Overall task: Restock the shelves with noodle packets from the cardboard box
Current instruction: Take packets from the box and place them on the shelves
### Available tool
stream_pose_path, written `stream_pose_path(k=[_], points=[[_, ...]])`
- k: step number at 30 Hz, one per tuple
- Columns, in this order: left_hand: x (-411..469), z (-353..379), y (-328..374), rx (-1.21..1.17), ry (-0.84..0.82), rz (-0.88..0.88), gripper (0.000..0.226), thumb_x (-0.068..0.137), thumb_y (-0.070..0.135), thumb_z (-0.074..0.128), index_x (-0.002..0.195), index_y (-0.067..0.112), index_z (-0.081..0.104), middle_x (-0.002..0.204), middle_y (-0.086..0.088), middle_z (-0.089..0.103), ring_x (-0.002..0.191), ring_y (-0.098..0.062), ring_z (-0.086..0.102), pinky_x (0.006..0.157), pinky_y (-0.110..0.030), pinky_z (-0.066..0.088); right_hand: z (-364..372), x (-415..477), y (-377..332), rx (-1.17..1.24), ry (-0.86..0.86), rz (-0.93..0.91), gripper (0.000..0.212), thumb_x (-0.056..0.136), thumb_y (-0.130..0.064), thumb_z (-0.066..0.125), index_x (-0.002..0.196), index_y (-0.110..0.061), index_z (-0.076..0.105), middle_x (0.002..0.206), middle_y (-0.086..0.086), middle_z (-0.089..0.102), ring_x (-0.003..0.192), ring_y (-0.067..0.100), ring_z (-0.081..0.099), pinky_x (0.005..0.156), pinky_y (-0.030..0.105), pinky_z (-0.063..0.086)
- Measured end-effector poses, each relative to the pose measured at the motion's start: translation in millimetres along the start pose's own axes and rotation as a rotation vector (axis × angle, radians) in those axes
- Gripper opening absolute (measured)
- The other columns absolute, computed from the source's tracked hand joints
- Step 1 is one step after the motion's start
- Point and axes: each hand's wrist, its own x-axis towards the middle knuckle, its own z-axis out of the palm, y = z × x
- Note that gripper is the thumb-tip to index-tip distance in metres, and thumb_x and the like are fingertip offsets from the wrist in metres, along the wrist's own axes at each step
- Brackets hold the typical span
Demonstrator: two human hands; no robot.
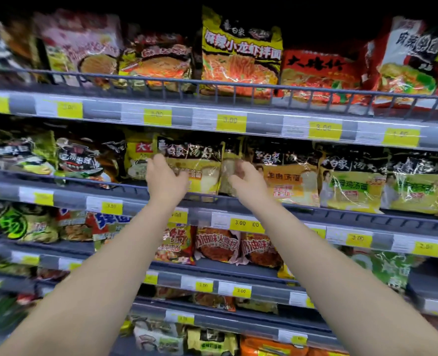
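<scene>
Both my arms reach up to the second shelf from the top. A yellow and black noodle packet [200,165] stands upright on that shelf, behind the rail [125,186]. My left hand [165,177] lies against its left edge, fingers spread. My right hand [246,182] is at its right edge, fingers curled and blurred by motion. Whether either hand grips the packet I cannot tell. Similar yellow packets [290,173] stand in a row to the right. The cardboard box is not in view.
Several grey shelves with wire rails hold noodle packets of many colours. Yellow price tags [230,122] line each shelf edge. The top shelf holds a tall yellow packet [241,55] and a red packet [318,75]. Lower shelves carry orange packets [216,246].
</scene>
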Motion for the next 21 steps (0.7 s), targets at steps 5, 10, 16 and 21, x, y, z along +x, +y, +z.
stream_pose_path(k=[5,10,16,21], points=[[12.7,-18.1,-19.6,-0.088,-0.181,-0.083,0.061,0.09,0.018,0.058,0.14,0.006,0.025,0.131,-0.014,0.046,0.11,-0.034,0.051,0.078,-0.033,0.038,32.8,-1.4,-20.4,-0.019,-0.069,0.043,0.055,0.098,-0.018,0.042,0.149,-0.012,0.021,0.126,0.015,0.052,0.111,0.032,0.055,0.096,0.044,0.044],[20.5,-18.4,-23.3,-0.073,-0.254,-0.006,0.04,0.088,0.02,0.062,0.12,0.017,0.037,0.1,-0.011,0.058,0.087,-0.032,0.06,0.067,-0.036,0.045,32.2,-4.8,-22.9,-0.024,0.023,0.04,0.052,0.097,-0.013,0.041,0.148,-0.012,0.026,0.139,0.012,0.046,0.122,0.032,0.049,0.097,0.041,0.043],[17.6,-10.1,-14.5,-0.205,-0.314,0.045,0.053,0.086,0.017,0.066,0.13,0.015,0.038,0.09,0.004,0.053,0.087,-0.023,0.057,0.064,-0.027,0.044,26.8,-1.0,-10.9,-0.058,0.163,0.016,0.047,0.096,-0.016,0.039,0.143,-0.009,0.035,0.128,0.011,0.051,0.073,0.021,0.055,0.067,0.038,0.048],[16.8,6.3,-14.3,-0.296,-0.276,0.032,0.041,0.087,0.012,0.061,0.124,0.018,0.044,0.104,0.001,0.064,0.093,-0.019,0.06,0.072,-0.029,0.047,11.5,2.1,-1.8,-0.027,0.177,0.081,0.044,0.095,-0.023,0.043,0.139,-0.015,0.043,0.112,0.003,0.06,0.092,0.018,0.054,0.089,0.036,0.044]])
